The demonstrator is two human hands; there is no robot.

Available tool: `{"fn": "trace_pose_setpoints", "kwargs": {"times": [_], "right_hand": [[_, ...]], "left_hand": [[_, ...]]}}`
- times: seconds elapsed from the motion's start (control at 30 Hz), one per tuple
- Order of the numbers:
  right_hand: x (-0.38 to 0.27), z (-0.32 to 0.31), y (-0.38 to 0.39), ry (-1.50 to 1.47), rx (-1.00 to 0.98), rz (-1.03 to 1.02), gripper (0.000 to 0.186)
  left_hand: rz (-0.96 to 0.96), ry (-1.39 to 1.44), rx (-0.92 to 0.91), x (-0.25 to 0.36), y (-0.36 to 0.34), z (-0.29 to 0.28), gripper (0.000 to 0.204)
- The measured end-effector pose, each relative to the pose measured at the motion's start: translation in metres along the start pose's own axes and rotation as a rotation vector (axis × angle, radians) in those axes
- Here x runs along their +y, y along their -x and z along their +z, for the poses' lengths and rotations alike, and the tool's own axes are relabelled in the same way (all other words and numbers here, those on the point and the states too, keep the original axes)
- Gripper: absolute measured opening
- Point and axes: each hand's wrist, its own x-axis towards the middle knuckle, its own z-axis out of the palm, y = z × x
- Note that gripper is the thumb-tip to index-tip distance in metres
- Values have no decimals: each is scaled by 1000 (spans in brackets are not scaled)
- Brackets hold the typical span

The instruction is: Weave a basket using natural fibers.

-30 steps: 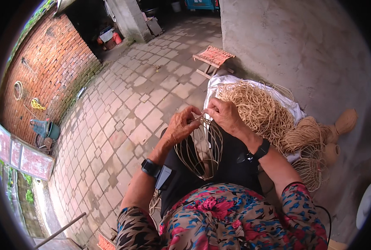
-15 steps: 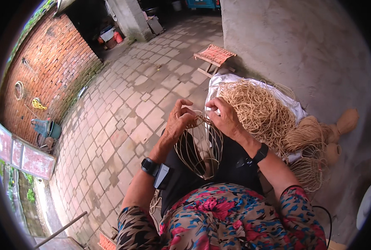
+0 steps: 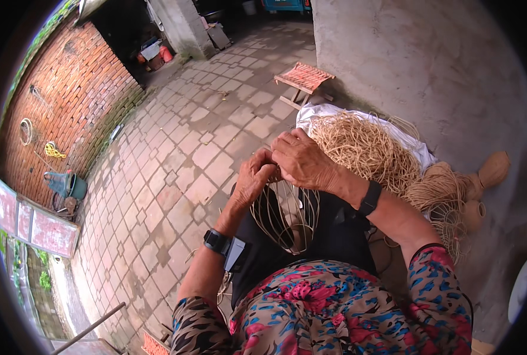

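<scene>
A thin-wire basket frame, rounded and open between its wires, rests between my legs with its narrower end up. My left hand is closed around the upper end of this frame, thumb and fingers pressed together. Right beside it, my right hand is closed too, its fingers bent down over the same upper end and touching the left fingers. The back of the right hand covers what its fingertips pinch. Most of the frame's top is hidden behind both hands.
A large heap of tan cord lies on a white sheet to the right. Near it are coiled cord, woven vessels and another wire frame. A slatted folding stool stands ahead by the grey wall.
My right hand has moved left and turned over, so its fingers now meet the left hand's at the frame's top. The left hand has closed further and shifted slightly.
</scene>
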Motion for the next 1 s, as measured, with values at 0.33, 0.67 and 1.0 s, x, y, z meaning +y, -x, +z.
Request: {"fn": "trace_pose_setpoints", "kwargs": {"times": [0.33, 0.67, 1.0], "right_hand": [[79, -55, -18, 464, 362, 174, 6], [163, -108, 126, 470, -776, 940, 65], [3, -1, 35, -314, 53, 240, 23]], "left_hand": [[-9, -178, 13, 3, 4, 4, 22], [39, -16, -111, 5, 6, -6, 22], [15, -68, -119, 5, 2, -6, 26]]}}
